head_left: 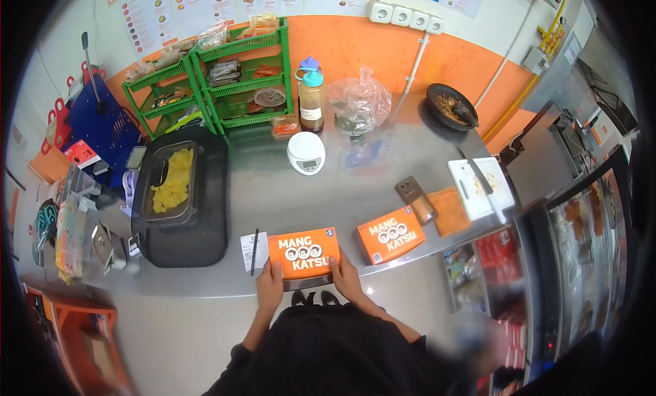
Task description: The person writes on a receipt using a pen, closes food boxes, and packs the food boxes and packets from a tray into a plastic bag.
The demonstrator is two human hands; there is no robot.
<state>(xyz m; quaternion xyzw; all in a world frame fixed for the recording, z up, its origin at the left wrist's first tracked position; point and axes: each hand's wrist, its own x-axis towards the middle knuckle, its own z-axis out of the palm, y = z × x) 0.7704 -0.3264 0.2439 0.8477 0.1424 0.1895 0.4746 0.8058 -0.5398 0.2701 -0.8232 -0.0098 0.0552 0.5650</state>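
Left hand [270,284] and right hand [347,278] gripping orange box [304,251] by opposite sides at surface [321,203] edge; paper slip [247,254] just left. Second box [389,236] right; phone [414,196] beside it.

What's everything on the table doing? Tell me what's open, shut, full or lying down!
Held Mang Katsu box: shut, between left hand and right hand
Other Mang Katsu box: shut
Plastic container: open, yellow food inside
Kitchen scale: nothing on top, display too small to read
Teal-capped bottle: upright, capped
Black pan: brown food inside
Knife: lying on cutting board
Phone: lying down
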